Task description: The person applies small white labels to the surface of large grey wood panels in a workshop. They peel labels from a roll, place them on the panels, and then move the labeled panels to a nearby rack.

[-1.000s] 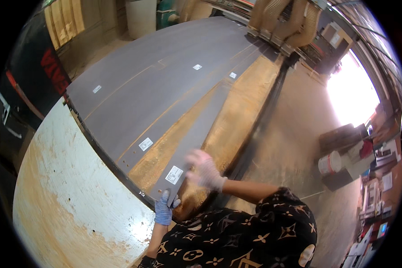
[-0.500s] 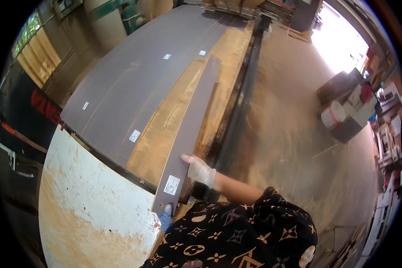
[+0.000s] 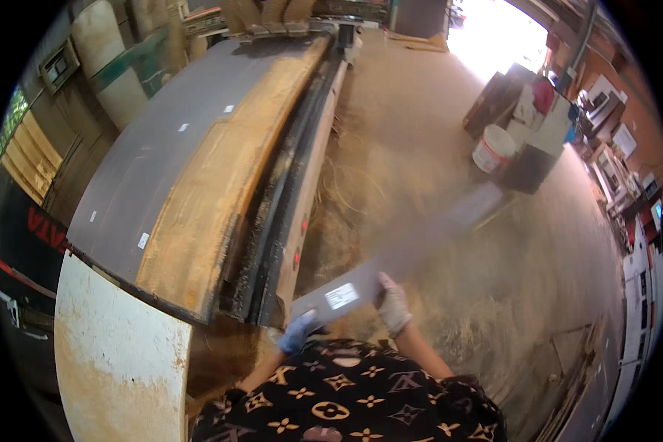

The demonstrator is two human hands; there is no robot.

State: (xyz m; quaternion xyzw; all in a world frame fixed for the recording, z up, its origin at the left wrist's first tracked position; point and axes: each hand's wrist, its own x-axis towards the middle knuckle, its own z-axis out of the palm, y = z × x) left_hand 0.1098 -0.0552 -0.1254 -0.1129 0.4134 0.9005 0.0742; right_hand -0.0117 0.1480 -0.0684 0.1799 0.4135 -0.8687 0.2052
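Note:
A long grey board [image 3: 412, 241] with a white label near its close end stretches away to the right over the floor, its far end smeared by motion. My left hand [image 3: 299, 331], in a blue glove, grips the close end. Farther along, my right hand [image 3: 393, 303], in a whitish glove, is closed round the board's right edge with the thumb on top. To the left, cut grey panels [image 3: 151, 158] with small white labels lie on the machine bed [image 3: 199, 199]. A bare strip dusted with sawdust runs along the bed's right side.
A black rail [image 3: 276, 228] runs along the bed's right edge. A worn white table [image 3: 118, 346] adjoins its near end. On the floor at right stand a white bucket [image 3: 493, 149] and dark boxes [image 3: 529, 168]. Thin boards [image 3: 578, 383] lie at lower right.
The board has swung right, off the machine bed and out over the floor, with both hands still on it. My view has turned right, and more of the sawdust strip shows.

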